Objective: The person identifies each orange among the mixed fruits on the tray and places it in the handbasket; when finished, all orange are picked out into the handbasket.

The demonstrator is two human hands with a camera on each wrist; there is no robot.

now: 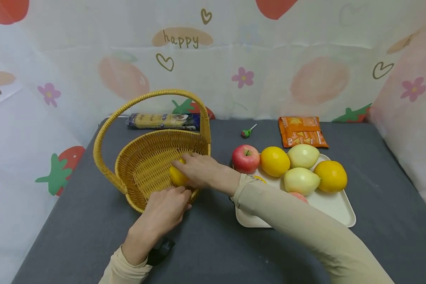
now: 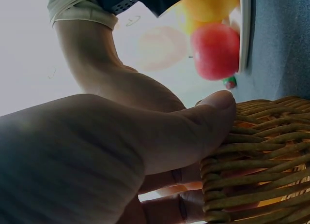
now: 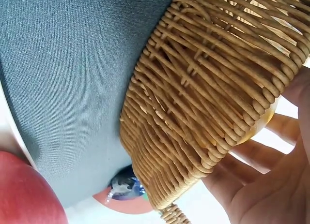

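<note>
A wicker basket (image 1: 152, 148) with a tall arched handle stands at the left of the table. My left hand (image 1: 167, 206) grips its near rim; in the left wrist view the thumb (image 2: 213, 115) lies outside the woven wall and the fingers are on the inner side. Over the rim at the right reaches my right hand (image 1: 204, 170), holding a yellow-orange orange (image 1: 176, 174) low within the basket. Through the right wrist view the orange (image 3: 261, 123) shows partly behind the weave, with fingers around it. The hand hides much of the fruit.
Right of the basket, a white tray (image 1: 340, 215) bears oranges (image 1: 275, 161), pale green fruits (image 1: 301, 181) and a red apple (image 1: 245, 158); the right sleeve covers part of it. Behind lie a lollipop (image 1: 246, 133), an orange snack packet (image 1: 302, 132) and a long noodle pack (image 1: 163, 121).
</note>
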